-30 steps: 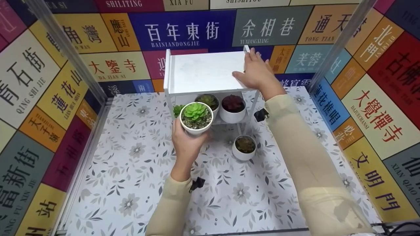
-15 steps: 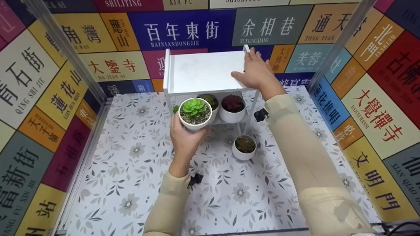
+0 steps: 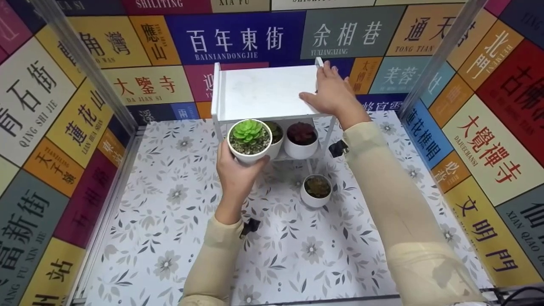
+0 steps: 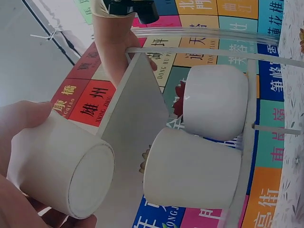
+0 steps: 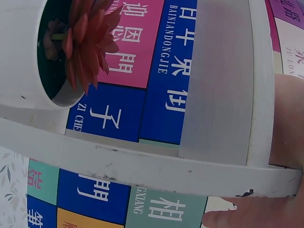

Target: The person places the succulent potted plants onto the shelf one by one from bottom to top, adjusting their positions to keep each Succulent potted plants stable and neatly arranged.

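My left hand [image 3: 238, 180] grips a white pot with a bright green succulent [image 3: 248, 136], held up in front of the white two-tier shelf [image 3: 263, 91]. From below, the left wrist view shows the bare base of this pot [image 4: 92, 178], with fingers and thumb around its side. My right hand [image 3: 335, 95] holds the top board's right edge, its thumb on the board and fingers over the side rail [image 5: 142, 161]. Beneath that board, a dark red succulent in a white pot [image 3: 301, 146] stands beside an olive-green potted succulent [image 3: 276, 142], partly hidden by the held pot.
Another white pot with a brownish succulent [image 3: 316, 191] stands on the floral-patterned surface [image 3: 312, 250], in front of the shelf's right side. Panels of coloured street-name signs [image 3: 236, 40] rise behind and at both sides. A black cable [image 3: 525, 293] lies at the bottom right corner.
My left hand has carried the green succulent's pot slightly left and up, toward the shelf's front left. The right hand stays on the top board's edge.
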`<state>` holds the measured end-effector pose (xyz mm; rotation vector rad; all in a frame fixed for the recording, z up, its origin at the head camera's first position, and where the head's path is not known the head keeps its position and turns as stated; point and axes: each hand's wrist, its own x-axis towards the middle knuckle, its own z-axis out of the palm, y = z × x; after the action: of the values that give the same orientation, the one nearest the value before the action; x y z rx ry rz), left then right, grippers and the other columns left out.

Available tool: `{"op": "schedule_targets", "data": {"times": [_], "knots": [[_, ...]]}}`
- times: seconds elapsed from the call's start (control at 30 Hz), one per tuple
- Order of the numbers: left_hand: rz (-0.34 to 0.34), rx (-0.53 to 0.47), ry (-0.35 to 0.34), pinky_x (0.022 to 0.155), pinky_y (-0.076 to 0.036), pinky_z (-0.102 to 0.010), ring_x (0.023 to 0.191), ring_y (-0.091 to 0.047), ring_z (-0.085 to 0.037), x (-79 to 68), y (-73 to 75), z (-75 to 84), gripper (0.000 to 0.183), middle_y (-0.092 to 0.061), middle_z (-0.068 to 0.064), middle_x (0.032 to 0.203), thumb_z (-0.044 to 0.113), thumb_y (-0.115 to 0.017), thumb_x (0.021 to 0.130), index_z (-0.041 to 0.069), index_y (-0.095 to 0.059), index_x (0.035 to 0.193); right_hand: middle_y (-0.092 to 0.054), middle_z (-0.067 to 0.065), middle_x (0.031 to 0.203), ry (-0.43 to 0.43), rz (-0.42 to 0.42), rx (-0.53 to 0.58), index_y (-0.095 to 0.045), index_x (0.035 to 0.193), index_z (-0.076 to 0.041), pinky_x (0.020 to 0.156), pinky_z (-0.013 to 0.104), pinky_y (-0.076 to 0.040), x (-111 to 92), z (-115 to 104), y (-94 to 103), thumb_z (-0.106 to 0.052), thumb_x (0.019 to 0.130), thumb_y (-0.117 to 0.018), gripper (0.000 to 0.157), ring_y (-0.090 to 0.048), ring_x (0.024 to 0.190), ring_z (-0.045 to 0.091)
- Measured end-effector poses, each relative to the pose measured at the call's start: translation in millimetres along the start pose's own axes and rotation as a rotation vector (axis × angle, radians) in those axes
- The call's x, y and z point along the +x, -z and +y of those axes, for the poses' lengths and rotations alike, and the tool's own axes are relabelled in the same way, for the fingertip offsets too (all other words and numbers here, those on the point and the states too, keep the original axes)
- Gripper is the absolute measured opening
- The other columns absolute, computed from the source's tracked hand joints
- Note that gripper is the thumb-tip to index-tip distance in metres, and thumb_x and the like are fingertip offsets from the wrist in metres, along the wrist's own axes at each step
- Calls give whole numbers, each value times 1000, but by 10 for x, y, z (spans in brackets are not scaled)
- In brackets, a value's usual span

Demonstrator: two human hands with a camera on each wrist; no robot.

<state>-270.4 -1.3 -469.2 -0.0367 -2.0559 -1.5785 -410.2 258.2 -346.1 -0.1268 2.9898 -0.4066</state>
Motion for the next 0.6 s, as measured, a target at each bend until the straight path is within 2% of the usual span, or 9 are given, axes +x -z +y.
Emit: {"op": "schedule_targets", "data": {"times": [0.27,0.6], "knots": [[26,-16,-38,118,-45,-46,128,-60,-29,102,43,53,99,-65,-14,136,31,-100,63,1,-56,146,22,12,175,-3,5,-1,8,169,-7,133,61,5,-3,4,14,-71,102,-43,106,13,165,36],[71,-14,-69,112,-49,-44,121,-63,-27,232,71,122,95,-67,-13,130,33,-99,62,1,-59,143,23,11,175,-3,-1,3,9,169,-8,133,61,5,8,10,-8,-72,102,-43,107,14,165,35]]}}
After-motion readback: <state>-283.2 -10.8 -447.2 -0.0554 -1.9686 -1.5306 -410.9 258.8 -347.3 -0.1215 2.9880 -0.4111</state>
